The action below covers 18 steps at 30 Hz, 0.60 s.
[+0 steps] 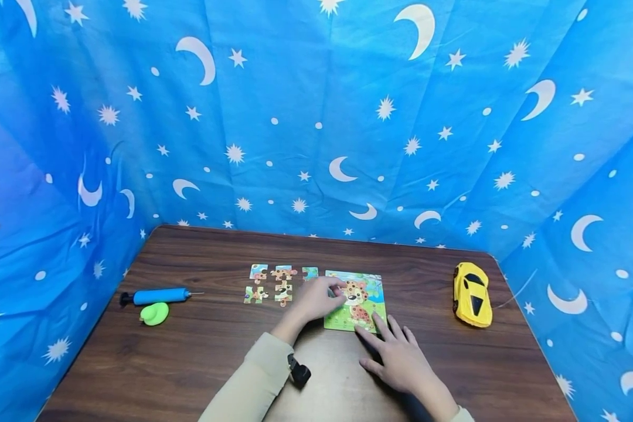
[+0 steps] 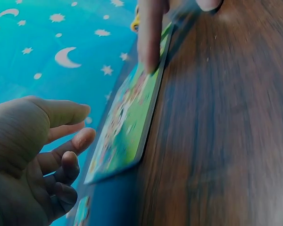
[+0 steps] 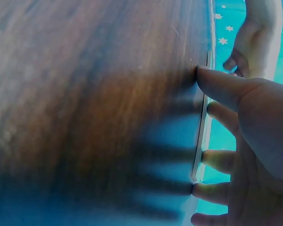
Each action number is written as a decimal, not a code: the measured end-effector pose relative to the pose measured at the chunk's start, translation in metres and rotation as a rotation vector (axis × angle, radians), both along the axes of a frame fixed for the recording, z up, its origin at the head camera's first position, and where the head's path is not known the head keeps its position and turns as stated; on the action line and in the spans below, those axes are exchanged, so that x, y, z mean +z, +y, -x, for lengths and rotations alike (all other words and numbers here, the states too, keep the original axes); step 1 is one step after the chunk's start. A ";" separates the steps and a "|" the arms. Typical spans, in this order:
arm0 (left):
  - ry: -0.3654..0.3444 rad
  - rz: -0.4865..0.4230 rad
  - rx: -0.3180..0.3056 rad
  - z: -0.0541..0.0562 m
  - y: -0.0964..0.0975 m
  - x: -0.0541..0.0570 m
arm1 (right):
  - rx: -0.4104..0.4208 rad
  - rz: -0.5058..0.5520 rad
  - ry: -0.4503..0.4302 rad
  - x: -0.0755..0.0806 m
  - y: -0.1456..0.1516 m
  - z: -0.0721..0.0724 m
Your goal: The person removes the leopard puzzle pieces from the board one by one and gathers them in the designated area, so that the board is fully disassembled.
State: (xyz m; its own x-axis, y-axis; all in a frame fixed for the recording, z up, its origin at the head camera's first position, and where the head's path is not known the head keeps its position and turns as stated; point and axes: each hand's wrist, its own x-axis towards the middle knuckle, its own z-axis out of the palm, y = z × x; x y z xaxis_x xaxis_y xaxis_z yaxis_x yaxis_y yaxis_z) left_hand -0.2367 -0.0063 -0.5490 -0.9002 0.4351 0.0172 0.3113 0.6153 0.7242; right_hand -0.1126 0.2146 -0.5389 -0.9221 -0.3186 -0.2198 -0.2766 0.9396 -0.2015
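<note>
My left hand (image 1: pixel 320 299) hovers over the left part of a jigsaw puzzle board (image 1: pixel 343 322) printed with a spotted cartoon animal on green. In the left wrist view that hand (image 2: pixel 47 155) has its thumb and fingers apart, loosely bent, with nothing between them. My right hand (image 1: pixel 401 357) lies at the board's lower right corner, fingers spread and fingertips on its edge. The right wrist view shows the fingers (image 3: pixel 219 161) reaching to the board's thin rim. Left of the board lie several loose puzzle pieces (image 1: pixel 283 272), one of them (image 1: pixel 309 272) partly behind my left hand.
At the table's left lie a blue hand pump (image 1: pixel 160 295) with a needle tip and a green toy duck (image 1: pixel 155 314). A yellow toy car (image 1: pixel 472 294) stands at the right. Blue star-and-moon cloth (image 1: pixel 316 146) hangs around the brown wooden table (image 1: pixel 216 351).
</note>
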 end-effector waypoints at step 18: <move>-0.058 0.104 -0.037 0.011 0.045 -0.008 | -0.009 0.021 0.025 0.001 -0.001 -0.002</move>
State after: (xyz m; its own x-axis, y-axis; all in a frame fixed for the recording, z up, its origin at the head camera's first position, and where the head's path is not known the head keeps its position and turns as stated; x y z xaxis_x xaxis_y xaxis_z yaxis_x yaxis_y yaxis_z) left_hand -0.2480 0.0386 -0.5571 -0.8815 0.4652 -0.0812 0.2950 0.6769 0.6744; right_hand -0.1107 0.2131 -0.5380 -0.9299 -0.3149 -0.1899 -0.2736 0.9376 -0.2147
